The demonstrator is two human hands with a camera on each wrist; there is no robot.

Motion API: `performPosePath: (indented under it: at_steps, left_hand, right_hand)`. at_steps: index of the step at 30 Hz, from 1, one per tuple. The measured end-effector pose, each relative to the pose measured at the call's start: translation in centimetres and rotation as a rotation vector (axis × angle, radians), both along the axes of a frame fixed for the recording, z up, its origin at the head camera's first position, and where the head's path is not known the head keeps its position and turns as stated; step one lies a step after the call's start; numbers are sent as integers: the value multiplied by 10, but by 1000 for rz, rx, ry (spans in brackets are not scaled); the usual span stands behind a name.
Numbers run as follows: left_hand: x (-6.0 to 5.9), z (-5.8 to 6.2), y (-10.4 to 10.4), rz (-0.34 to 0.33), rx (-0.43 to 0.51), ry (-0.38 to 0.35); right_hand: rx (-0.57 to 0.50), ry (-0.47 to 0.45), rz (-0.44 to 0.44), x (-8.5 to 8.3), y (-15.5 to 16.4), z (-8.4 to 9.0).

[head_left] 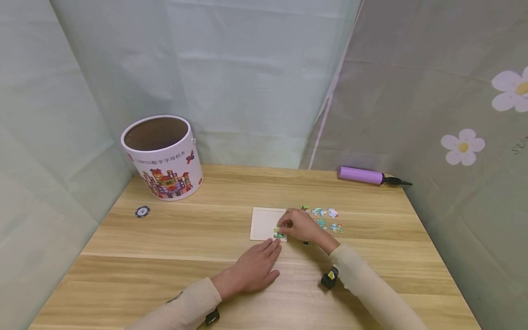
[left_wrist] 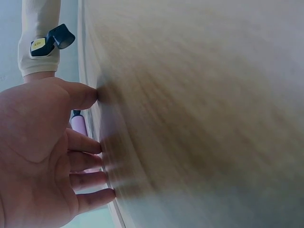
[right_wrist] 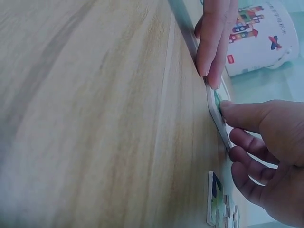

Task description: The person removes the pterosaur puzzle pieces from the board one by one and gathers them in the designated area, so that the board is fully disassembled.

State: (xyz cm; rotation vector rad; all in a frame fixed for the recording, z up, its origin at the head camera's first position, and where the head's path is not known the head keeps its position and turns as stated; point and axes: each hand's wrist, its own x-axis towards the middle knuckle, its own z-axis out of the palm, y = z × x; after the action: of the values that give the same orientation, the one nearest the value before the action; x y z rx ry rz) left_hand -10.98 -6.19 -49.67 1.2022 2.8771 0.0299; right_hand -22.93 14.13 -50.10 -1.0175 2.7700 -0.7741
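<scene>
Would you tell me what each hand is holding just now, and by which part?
The right hand presses a green puzzle piece onto the board's near right corner with its fingertips. The left hand lies flat, holding nothing.

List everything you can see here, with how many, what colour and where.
table: one, light wood, under everything
bucket: one, white with colourful print, back left
puzzle tray: one, pale, centre
green puzzle piece: one, tray's near right corner
loose puzzle pieces: several, green and white, right of tray
pump: one, purple, back right
disc: one, dark and white, left
left hand: flat on table, fingertips near the tray
right hand: pinching the green piece
</scene>
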Motion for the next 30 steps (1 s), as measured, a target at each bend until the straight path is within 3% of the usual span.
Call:
performPosePath:
  at_steps: [10,16,30]
  left_hand:
    - [0,0,0,10,-16,-24]
    - [-1,-1,2,17,-16,-50]
    - [-1,-4,2,16,-11,-17]
  right_hand:
    - [-144,-149,-57,2,5,3]
    - [-213,-147,-101,0,25,12]
    - [-217,-75,-198,13,97,25]
